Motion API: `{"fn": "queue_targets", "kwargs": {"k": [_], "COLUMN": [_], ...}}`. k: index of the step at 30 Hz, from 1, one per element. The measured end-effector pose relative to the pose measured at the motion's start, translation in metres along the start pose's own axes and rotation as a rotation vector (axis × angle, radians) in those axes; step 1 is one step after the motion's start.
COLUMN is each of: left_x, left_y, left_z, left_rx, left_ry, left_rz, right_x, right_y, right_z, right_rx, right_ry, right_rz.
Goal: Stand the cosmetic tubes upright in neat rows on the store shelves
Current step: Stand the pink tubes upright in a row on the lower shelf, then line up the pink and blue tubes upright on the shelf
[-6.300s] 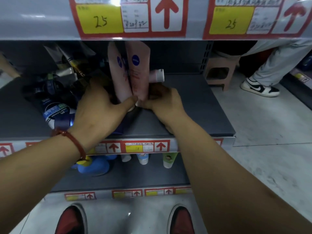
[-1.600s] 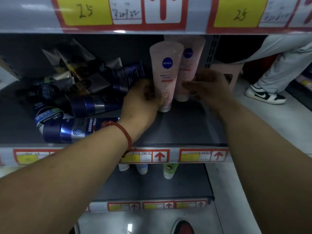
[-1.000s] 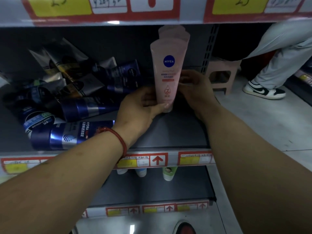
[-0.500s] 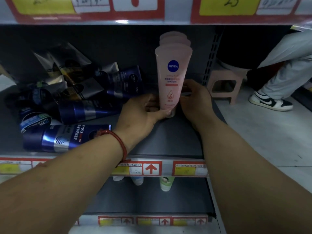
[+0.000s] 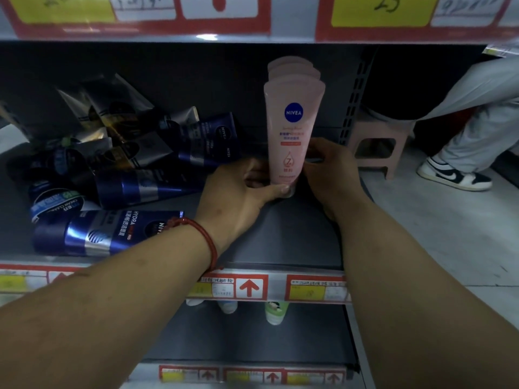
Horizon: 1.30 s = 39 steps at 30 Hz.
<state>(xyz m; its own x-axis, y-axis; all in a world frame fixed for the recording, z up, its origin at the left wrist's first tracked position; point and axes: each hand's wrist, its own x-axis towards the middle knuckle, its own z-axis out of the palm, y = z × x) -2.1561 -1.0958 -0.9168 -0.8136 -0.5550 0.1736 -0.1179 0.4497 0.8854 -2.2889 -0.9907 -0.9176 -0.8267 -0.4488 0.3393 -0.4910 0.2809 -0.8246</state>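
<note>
- Clutter takes the left half of the shelf (image 5: 295, 242). Dark blue tubes (image 5: 118, 231) lie on their sides in a heap, with grey-and-gold tubes (image 5: 106, 113) piled behind them at the far wall. None of these stands yet, so we judge most of the job is left.
- Our left hand (image 5: 238, 200) reaches in just right of that heap. Its thumb presses against the cap of the front pink tube (image 5: 292, 136), and its other fingers are curled round the tube's left side, low down.
- The pink tubes (image 5: 292, 73) stand upright on their caps near the right end of the shelf. There are at least three in a file from near to far. We count this as the one row done.
- Our right hand (image 5: 334, 178) cups the file's right side with its fingers curled in. The spot is shaded, so we cannot tell whether they hold the front tube or the one behind.
- Off the shelf to the right, a stool (image 5: 376, 147) and someone's shoe (image 5: 455, 175) are on the floor.
</note>
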Motion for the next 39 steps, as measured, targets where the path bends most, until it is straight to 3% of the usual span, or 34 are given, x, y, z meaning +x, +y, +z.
{"fn": "queue_targets", "kwargs": {"k": [25,30,34,39], "left_x": [0.002,-0.002,-0.008,-0.032], "left_y": [-0.001,0.005,0.022,0.058], "left_z": [0.0,-0.004,-0.017,-0.052], "left_rx": [0.057,0.091,0.206,0.442], "left_ry": [0.01,-0.035,-0.131,-0.245], "left_rz": [-0.025,-0.049,-0.113,-0.042], "right_x": [-0.003,-0.008,-0.032,-0.073], "right_y": [-0.007,-0.006,-0.021,-0.067], "right_z": [-0.006,-0.011,-0.027,-0.047], "right_rx": [0.118,0.114,-0.175,-0.474], "right_ry": [-0.061,0.037,-0.007,-0.132], "right_rz": [0.119,0.265,0.271,0.187]}}
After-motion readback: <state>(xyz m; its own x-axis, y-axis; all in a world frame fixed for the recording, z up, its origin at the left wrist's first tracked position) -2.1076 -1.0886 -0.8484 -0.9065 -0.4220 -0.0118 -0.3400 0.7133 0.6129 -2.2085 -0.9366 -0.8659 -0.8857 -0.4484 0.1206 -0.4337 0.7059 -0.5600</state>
